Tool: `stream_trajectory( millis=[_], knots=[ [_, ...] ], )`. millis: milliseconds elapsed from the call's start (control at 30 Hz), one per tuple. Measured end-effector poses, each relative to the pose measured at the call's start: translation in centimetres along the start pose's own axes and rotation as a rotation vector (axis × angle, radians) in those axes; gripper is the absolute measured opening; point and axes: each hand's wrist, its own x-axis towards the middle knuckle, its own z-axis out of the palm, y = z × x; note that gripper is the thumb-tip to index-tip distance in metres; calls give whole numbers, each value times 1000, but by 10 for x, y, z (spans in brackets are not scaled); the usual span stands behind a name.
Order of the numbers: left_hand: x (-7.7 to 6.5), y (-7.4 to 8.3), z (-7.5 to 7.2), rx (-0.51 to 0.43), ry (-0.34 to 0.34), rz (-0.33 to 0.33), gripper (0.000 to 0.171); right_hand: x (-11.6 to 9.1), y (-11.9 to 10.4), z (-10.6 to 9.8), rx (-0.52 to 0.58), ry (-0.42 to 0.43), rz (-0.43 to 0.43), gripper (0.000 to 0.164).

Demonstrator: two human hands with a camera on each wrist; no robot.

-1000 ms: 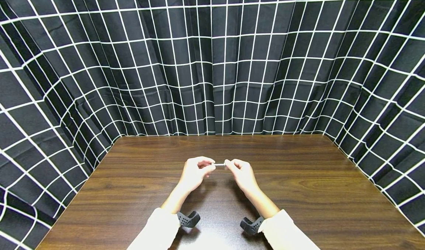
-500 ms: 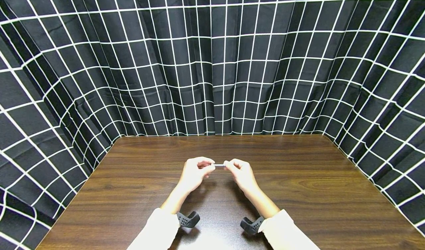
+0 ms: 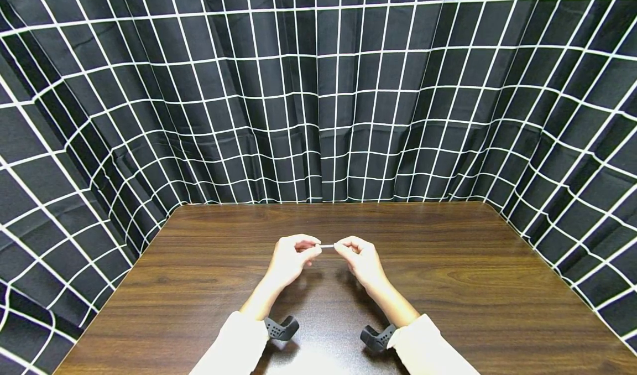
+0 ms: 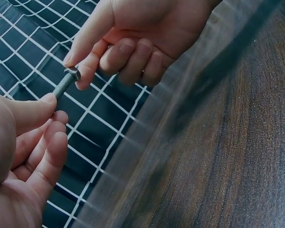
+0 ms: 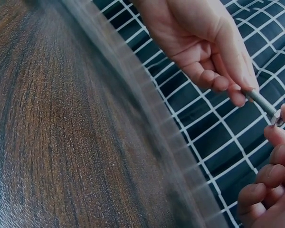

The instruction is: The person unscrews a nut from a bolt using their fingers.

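A grey metal bolt (image 3: pixel 327 246) with a threaded shank lies level between both hands, held up over the table. My left hand (image 3: pixel 288 261) pinches one end of it between thumb and fingertips, and that end is hidden. At the opposite end, a shiny six-sided piece (image 4: pixel 72 72) sits between the thumb and index finger of my right hand (image 3: pixel 365 264); I cannot tell whether it is a nut or the bolt's head. The right wrist view shows the bare shank (image 5: pixel 261 101) spanning the gap, with the right hand's other fingers curled below.
Beneath the hands spreads a dark brown wood-grain table (image 3: pixel 448 286). A black curtain (image 3: pixel 368 104) with a white grid stands behind it and along both sides. Each wrist carries a dark grey mount (image 3: pixel 282 328) by the white sleeve cuffs (image 3: pixel 418 336).
The right hand's fingertips have shifted slightly left and up along the bolt, and less of the shank shows between the hands. The left hand has barely moved.
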Motion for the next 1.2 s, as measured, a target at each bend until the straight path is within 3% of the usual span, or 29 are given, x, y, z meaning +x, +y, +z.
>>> stream_trajectory(
  millis=[200, 500, 1200],
  knots=[
    [0, 1, 0, 2, 5, -1, 12, 0, 3, -1, 12, -17, -118, 14],
    [1, 1, 0, -4, 11, 8, 12, 1, -1, 0, 18, -24, -21, 14],
    [0, 1, 1, -2, 0, 4, 15, 0, 2, -3, 7, -73, -93, 21]
  ],
)
